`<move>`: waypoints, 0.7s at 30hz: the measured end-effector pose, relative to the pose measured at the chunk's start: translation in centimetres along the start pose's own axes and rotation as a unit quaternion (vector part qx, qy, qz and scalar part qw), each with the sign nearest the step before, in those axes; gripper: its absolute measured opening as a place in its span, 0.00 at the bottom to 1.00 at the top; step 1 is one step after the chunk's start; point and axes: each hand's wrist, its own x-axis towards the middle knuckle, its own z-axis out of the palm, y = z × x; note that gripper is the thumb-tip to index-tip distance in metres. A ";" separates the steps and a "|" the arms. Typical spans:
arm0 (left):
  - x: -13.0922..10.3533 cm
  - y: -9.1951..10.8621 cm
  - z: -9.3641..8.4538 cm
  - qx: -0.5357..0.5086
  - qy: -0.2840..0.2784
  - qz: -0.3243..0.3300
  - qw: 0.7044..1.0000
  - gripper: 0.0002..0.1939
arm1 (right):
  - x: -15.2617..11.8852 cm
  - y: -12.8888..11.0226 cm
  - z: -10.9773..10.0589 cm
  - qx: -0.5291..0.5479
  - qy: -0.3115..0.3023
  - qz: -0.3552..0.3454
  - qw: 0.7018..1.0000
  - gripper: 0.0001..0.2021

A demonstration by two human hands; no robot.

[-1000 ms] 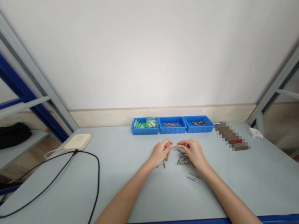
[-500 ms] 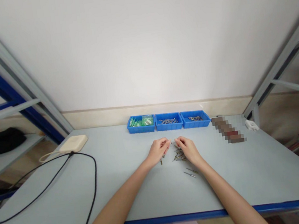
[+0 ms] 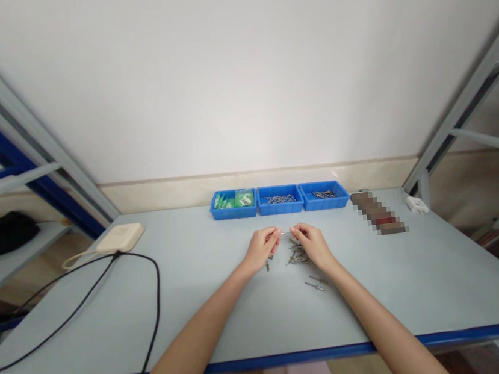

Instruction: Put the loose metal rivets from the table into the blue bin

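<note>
A small silver blind rivet (image 3: 285, 233) spans the short gap between my hands. My left hand (image 3: 261, 248) pinches one end between thumb and fingers. At the other end, the fingertips of my right hand (image 3: 310, 244) are closed on it. Under my right hand lies a small pile of brass-coloured and silver rivets (image 3: 297, 256), partly hidden by the fingers. One brassy piece (image 3: 268, 266) lies just below my left hand. Nearer the front, two more rivets with thin stems (image 3: 315, 286) lie side by side.
Behind my hands stand a blue bin (image 3: 234, 213) with green packets, a blue bin (image 3: 280, 208) with thin silver pins, and a blue bin (image 3: 325, 204) with darker pins. A black cable (image 3: 158, 295) and cream box (image 3: 122, 238) are left; a white plug (image 3: 416, 205) sits right.
My hands have come slightly closer together. The right fingertips now meet the silver rivet's end, where a small gap showed before. The whole view has shifted slightly.
</note>
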 end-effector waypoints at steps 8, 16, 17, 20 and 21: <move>0.1 -0.6 0.0 -0.003 -0.005 -0.005 1.000 0.15 | 0.0 0.0 0.1 0.024 0.045 -0.015 0.999 0.13; 0.0 -0.2 -0.1 0.020 -0.001 0.003 1.000 0.21 | -0.2 0.0 0.1 0.006 0.008 -0.021 1.000 0.17; 0.0 -0.3 0.0 0.017 0.001 0.001 1.000 0.20 | -0.1 0.0 0.1 0.010 0.009 -0.020 1.000 0.17; 0.1 -0.6 0.0 0.004 0.001 -0.003 1.000 0.16 | -0.1 0.0 0.0 0.029 0.020 -0.018 0.999 0.13; 0.2 -0.7 -0.1 0.003 -0.001 -0.004 1.000 0.14 | 0.0 0.0 0.0 0.032 0.025 -0.017 0.999 0.12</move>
